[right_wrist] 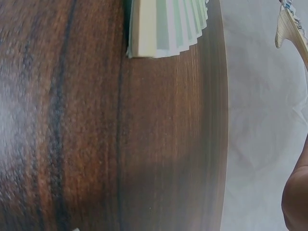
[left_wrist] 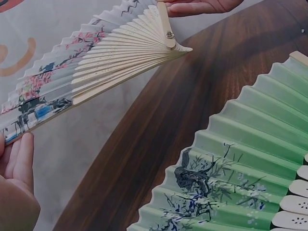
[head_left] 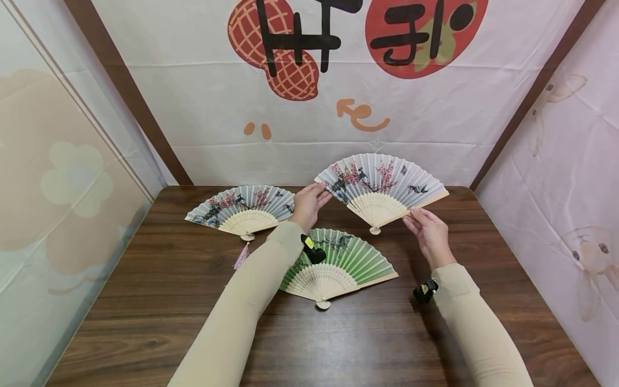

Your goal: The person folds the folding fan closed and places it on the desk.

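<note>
Both hands hold a spread white folding fan [head_left: 387,172] with pink blossoms and dark birds, up over the table's far side. My left hand [head_left: 308,205] pinches its left edge between thumb and fingers. The right hand [head_left: 430,232] grips the right outer stick, near the pivot end. In the left wrist view the held fan [left_wrist: 91,62] slants across the upper left. Below my left forearm lies an open green fan [head_left: 372,260], partly covered by the wrist. A similar white blossom fan [head_left: 227,207] with a pink tassel [head_left: 241,257] lies open at left, its right end behind my left hand.
All this is on a dark wooden table [head_left: 159,301]. A white cloth backdrop [head_left: 203,107] with printed shapes hangs right behind its far edge, and printed cloth walls flank both sides. Each wrist carries a small black camera [head_left: 425,291].
</note>
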A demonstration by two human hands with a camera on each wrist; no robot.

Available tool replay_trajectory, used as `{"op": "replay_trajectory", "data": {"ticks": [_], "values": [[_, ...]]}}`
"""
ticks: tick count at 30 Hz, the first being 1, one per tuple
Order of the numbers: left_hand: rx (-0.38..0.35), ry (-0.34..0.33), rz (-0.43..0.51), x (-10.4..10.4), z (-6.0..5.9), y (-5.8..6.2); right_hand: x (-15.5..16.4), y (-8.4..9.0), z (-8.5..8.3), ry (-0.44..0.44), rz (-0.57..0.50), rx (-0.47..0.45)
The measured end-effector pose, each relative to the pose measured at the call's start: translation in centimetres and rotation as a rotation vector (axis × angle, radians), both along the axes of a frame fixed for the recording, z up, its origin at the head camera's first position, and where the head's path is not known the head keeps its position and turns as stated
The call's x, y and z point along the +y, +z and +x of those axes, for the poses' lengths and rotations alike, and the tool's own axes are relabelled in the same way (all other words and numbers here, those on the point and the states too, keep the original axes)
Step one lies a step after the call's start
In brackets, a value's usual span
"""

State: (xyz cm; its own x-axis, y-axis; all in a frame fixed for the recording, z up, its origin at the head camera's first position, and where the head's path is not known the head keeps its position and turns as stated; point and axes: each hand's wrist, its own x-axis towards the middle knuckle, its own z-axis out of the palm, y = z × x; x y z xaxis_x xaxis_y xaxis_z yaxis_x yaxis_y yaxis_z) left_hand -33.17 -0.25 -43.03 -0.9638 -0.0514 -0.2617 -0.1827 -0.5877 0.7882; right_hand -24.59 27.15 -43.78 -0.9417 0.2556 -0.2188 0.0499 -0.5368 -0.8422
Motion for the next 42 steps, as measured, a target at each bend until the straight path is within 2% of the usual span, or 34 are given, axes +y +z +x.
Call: {"op": "replay_trajectory", "data": {"ticks": [13,27,42], "values": [[-0.005,-0.02,-0.017,-0.28,-0.2,0.4,-0.11,0.17,-0.22,0.033,0.03,0.039],[0.02,-0.02,-0.037,-0.23,-0.63,0.32,-0.28,0.36,-0.68,0.06,0.049,0.015],[0.046,-0.028,-0.041,-0.25,-0.38,0.17,-0.21,0.02,-0.6,0.108,0.092,0.052]]}}
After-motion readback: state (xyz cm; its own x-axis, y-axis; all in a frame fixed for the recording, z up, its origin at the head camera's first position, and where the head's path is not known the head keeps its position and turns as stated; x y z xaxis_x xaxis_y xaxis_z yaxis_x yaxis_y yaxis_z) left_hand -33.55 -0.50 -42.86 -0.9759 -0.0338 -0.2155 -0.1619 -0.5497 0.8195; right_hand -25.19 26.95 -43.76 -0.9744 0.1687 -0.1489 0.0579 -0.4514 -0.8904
